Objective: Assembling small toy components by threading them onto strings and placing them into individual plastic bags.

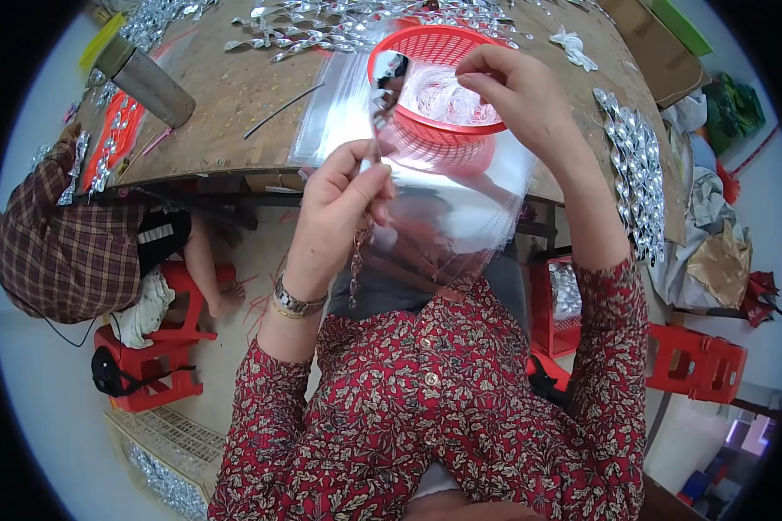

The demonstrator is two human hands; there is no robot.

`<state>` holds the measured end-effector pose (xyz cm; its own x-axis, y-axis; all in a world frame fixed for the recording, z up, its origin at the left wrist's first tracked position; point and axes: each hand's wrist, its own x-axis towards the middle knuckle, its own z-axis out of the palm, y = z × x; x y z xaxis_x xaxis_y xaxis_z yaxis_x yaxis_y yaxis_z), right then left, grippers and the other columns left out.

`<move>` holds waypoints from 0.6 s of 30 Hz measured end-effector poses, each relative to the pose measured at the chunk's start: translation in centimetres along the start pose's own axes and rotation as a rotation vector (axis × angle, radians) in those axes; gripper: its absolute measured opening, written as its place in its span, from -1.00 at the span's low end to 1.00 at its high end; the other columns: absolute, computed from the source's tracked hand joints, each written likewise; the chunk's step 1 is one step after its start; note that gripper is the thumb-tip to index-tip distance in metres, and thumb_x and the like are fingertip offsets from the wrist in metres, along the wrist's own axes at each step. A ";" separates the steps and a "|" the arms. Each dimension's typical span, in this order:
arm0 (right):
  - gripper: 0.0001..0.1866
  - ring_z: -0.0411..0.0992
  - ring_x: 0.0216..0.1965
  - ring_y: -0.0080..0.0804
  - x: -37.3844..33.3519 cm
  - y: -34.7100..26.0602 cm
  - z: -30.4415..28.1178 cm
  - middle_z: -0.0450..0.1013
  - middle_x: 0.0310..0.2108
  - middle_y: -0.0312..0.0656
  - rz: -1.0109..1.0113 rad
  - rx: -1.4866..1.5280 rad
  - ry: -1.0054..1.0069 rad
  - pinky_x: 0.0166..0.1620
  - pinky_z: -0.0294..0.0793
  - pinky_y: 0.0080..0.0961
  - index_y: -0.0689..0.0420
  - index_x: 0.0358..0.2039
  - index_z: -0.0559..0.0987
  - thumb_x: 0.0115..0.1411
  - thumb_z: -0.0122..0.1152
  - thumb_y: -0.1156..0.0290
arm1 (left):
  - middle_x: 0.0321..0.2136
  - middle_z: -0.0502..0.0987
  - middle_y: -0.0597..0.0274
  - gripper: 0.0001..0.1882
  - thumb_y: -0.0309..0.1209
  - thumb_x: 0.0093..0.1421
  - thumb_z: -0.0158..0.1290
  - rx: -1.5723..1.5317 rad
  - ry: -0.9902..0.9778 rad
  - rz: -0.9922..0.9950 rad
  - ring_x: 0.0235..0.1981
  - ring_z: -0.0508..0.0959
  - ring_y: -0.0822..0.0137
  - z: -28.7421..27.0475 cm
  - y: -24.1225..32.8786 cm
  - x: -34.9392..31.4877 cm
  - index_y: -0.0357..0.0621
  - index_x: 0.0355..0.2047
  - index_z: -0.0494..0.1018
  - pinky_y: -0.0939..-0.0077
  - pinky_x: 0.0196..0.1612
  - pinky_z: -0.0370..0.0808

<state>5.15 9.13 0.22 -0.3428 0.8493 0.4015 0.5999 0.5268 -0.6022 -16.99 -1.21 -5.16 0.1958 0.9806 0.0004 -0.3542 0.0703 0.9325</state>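
Note:
My left hand (339,195) is closed in a pinch around a shiny silver twisted foil strip (387,91). The strip's upper end stands above my fingers, and its twisted tail hangs below them over my lap. Raised over the right rim of a red plastic basket (456,130), my right hand (530,100) has thumb and fingertips brought together; whatever they pinch is too fine to make out. Inside the basket lies a loose coil of pale, thin string (443,91). Clear plastic sheets (326,117) are spread under the basket and drape over the table edge toward me.
More silver twisted strips (313,30) lie at the table's back, with another bunch (634,174) at the right edge. A metal flask (152,87) stands at left, near a dark thin rod (282,111). Another person in a plaid shirt (69,256) sits at the left on a red stool (161,373).

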 end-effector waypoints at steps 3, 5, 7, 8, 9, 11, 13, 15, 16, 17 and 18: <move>-0.85 0.46 -0.41 -0.48 2.0 1.1 1.4 0.50 -0.45 -0.21 -0.018 -0.147 -0.106 -0.33 0.42 -0.51 0.23 -0.36 0.54 0.09 0.19 0.42 | -0.51 0.45 0.37 -0.69 -0.42 0.29 -0.07 -0.048 0.039 0.047 -0.60 0.41 0.65 -0.5 0.3 0.7 -0.20 0.02 0.31 0.82 -0.58 0.32; -0.85 0.47 -0.40 -0.41 3.1 2.4 2.3 0.50 -0.45 -0.17 -0.039 -0.186 -0.153 -0.30 0.42 -0.47 0.23 -0.38 0.53 0.06 0.20 0.43 | -0.53 0.43 0.37 -0.68 -0.40 0.30 -0.08 -0.052 0.037 0.063 -0.61 0.40 0.66 -0.4 0.5 1.0 -0.19 0.04 0.29 0.84 -0.61 0.30; -0.84 0.48 -0.39 -0.34 4.1 2.9 3.1 0.50 -0.46 -0.14 -0.063 -0.222 -0.202 -0.28 0.42 -0.43 0.23 -0.39 0.53 0.03 0.22 0.43 | -0.55 0.42 0.37 -0.69 -0.36 0.32 -0.08 -0.119 0.043 0.096 -0.63 0.38 0.66 -0.1 0.7 1.2 -0.19 0.04 0.30 0.82 -0.62 0.29; -0.84 0.47 -0.39 -0.29 4.5 3.1 3.3 0.50 -0.46 -0.12 -0.050 -0.268 -0.226 -0.27 0.41 -0.40 0.23 -0.40 0.53 0.03 0.23 0.42 | -0.55 0.42 0.37 -0.69 -0.36 0.32 -0.08 -0.120 0.044 0.096 -0.63 0.38 0.66 -0.1 0.7 1.4 -0.19 0.04 0.30 0.82 -0.62 0.29; -0.83 0.47 -0.39 -0.24 4.8 3.2 3.7 0.49 -0.47 -0.11 -0.039 -0.313 -0.250 -0.26 0.41 -0.38 0.23 -0.41 0.53 0.02 0.23 0.41 | -0.56 0.41 0.38 -0.69 -0.35 0.32 -0.09 -0.140 0.031 0.117 -0.64 0.37 0.66 -0.3 0.6 1.6 -0.18 0.03 0.30 0.82 -0.63 0.28; -0.83 0.47 -0.39 -0.22 5.4 3.4 4.2 0.49 -0.47 -0.09 -0.041 -0.348 -0.279 -0.27 0.41 -0.35 0.23 -0.41 0.53 0.01 0.23 0.40 | -0.57 0.40 0.38 -0.69 -0.34 0.33 -0.09 -0.160 0.018 0.137 -0.65 0.36 0.65 -0.5 0.4 1.8 -0.17 0.03 0.31 0.81 -0.63 0.28; -0.83 0.47 -0.38 -0.19 5.8 3.5 4.8 0.49 -0.47 -0.08 -0.046 -0.382 -0.309 -0.27 0.41 -0.32 0.22 -0.42 0.53 0.00 0.22 0.40 | -0.58 0.40 0.37 -0.71 -0.33 0.34 -0.10 -0.175 0.001 0.145 -0.66 0.34 0.64 -0.5 0.4 1.8 -0.17 0.01 0.32 0.79 -0.64 0.28; -0.84 0.48 -0.37 -0.16 5.9 3.8 5.4 0.49 -0.47 -0.05 -0.081 -0.415 -0.332 -0.28 0.40 -0.29 0.22 -0.44 0.54 -0.01 0.21 0.40 | -0.58 0.41 0.37 -0.72 -0.33 0.33 -0.10 -0.185 0.006 0.124 -0.66 0.35 0.63 -0.6 0.2 1.8 -0.18 0.00 0.33 0.78 -0.63 0.28; -0.84 0.48 -0.37 -0.16 6.0 4.0 5.6 0.49 -0.47 -0.05 -0.080 -0.418 -0.333 -0.28 0.40 -0.29 0.22 -0.44 0.54 -0.01 0.21 0.40 | -0.58 0.41 0.37 -0.72 -0.33 0.33 -0.10 -0.194 0.008 0.101 -0.66 0.36 0.63 -0.6 0.0 1.8 -0.18 -0.02 0.34 0.78 -0.62 0.29; -0.85 0.48 -0.37 -0.16 6.1 4.2 5.7 0.49 -0.48 -0.04 -0.070 -0.434 -0.358 -0.28 0.40 -0.29 0.22 -0.45 0.54 -0.01 0.19 0.41 | -0.58 0.41 0.37 -0.72 -0.33 0.33 -0.10 -0.197 0.007 0.101 -0.66 0.36 0.63 -0.6 -0.1 1.8 -0.18 -0.02 0.34 0.78 -0.62 0.29; -0.85 0.48 -0.37 -0.16 6.3 4.2 5.9 0.49 -0.48 -0.03 -0.064 -0.448 -0.382 -0.28 0.41 -0.28 0.23 -0.46 0.54 -0.01 0.18 0.41 | -0.57 0.42 0.36 -0.73 -0.33 0.33 -0.09 -0.197 0.012 0.087 -0.65 0.37 0.62 -0.6 -0.1 1.8 -0.19 -0.03 0.34 0.77 -0.61 0.31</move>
<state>1.30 16.88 -3.84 -0.5748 0.8121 0.1006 0.7875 0.5824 -0.2015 -17.15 0.64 -5.48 0.1465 0.9866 0.0723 -0.5412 0.0187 0.8407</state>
